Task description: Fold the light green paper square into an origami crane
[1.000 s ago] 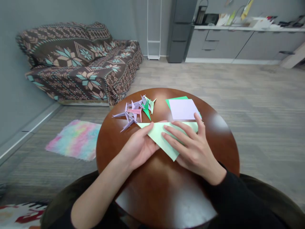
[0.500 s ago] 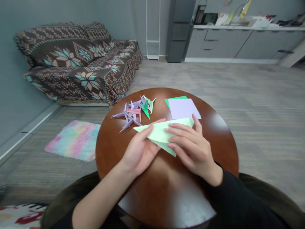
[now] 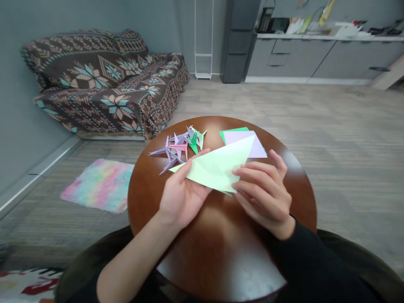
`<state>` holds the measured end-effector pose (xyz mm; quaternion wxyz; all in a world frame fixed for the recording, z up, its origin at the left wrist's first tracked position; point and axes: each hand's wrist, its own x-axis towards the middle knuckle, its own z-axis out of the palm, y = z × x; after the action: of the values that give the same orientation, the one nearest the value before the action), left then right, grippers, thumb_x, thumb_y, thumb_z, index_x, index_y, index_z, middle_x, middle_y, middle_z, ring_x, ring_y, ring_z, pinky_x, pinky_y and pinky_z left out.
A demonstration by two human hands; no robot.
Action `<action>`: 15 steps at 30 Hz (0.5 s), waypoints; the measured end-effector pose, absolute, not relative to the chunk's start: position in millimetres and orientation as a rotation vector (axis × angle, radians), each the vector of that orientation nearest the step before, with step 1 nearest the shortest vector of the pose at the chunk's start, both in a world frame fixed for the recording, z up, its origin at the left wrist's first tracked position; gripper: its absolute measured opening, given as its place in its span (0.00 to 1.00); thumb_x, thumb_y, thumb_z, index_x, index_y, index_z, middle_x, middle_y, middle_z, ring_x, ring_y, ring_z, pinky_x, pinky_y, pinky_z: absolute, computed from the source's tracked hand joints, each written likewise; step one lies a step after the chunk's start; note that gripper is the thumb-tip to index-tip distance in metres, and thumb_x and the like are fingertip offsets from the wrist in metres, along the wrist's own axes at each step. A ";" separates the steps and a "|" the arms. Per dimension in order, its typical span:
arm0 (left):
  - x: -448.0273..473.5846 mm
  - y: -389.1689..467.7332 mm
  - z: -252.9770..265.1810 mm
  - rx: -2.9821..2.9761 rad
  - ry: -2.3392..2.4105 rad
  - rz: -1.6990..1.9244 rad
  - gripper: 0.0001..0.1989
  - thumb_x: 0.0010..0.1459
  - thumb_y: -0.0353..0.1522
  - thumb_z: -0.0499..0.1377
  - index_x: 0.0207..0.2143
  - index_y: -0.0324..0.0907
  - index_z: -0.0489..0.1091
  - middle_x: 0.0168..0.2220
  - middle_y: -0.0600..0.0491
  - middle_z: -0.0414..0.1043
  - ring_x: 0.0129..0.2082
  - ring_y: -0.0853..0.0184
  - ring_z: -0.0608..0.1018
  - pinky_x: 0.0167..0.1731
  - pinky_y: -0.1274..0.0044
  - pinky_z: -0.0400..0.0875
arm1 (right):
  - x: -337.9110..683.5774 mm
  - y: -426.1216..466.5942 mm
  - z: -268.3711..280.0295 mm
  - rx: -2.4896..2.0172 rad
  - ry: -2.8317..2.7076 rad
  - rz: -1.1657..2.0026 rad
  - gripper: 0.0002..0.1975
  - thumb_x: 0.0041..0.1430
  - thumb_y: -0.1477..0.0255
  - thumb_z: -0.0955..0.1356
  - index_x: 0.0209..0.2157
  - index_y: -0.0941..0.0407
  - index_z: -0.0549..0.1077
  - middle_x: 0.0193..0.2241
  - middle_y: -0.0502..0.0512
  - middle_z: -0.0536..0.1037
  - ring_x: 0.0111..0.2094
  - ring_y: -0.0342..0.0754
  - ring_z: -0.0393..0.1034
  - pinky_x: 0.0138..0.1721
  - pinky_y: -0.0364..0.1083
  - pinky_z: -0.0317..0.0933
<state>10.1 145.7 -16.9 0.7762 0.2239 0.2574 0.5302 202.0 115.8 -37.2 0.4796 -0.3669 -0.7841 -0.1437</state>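
Note:
A pale green sheet of origami paper (image 3: 217, 166), folded into a pointed shape with a crease across it, is held above the round table. My left hand (image 3: 183, 198) grips its left corner, thumb on top and fingers underneath. At its lower right edge my right hand (image 3: 265, 191) pinches the paper between thumb and fingers, with the index finger raised. Beyond the left hand lies a cluster of folded paper cranes (image 3: 178, 145) in purple, pink and green. Flat square origami sheets (image 3: 259, 147), lilac over green, lie behind the held paper, which partly covers them.
The brown round table (image 3: 217, 252) stands in front of me. A sofa (image 3: 107, 84) with a patterned cover is at the back left, near a pastel fluffy rug (image 3: 97, 185). Along the far wall are a dark fridge (image 3: 235, 46) and kitchen cabinets (image 3: 303, 59).
The green paper has swung open into a broader face, its right tip now higher over the lilac sheet. My right hand has moved right, to the paper's lower right edge.

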 end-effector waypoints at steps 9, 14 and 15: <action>10.9 144.8 -16.1 0.539 0.578 1.189 0.18 0.65 0.33 0.56 0.56 0.43 0.73 0.55 0.47 0.77 0.61 0.54 0.73 0.60 0.62 0.70 | 199.8 114.6 -40.9 -0.931 -1.885 -0.429 0.10 0.58 0.80 0.71 0.36 0.49 0.76 0.41 0.53 0.81 0.43 0.53 0.76 0.54 0.62 0.62; 13.3 143.6 -15.9 0.524 0.552 1.181 0.20 0.65 0.29 0.56 0.59 0.41 0.70 0.57 0.47 0.75 0.62 0.55 0.72 0.62 0.64 0.68 | 197.9 113.5 -40.3 -0.930 -1.899 -0.441 0.10 0.58 0.81 0.71 0.35 0.50 0.76 0.41 0.53 0.81 0.43 0.53 0.76 0.56 0.63 0.58; 13.8 143.3 -15.8 0.516 0.553 1.184 0.21 0.65 0.28 0.56 0.59 0.41 0.70 0.57 0.46 0.75 0.62 0.56 0.72 0.63 0.65 0.67 | 198.7 114.4 -41.0 -0.954 -1.868 -0.425 0.10 0.57 0.81 0.71 0.35 0.50 0.77 0.41 0.54 0.81 0.43 0.54 0.76 0.54 0.62 0.59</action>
<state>13.8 143.3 -15.8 0.7633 0.2374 0.2542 0.5444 198.7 114.4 -41.0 0.4799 -0.3912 -0.7657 -0.1742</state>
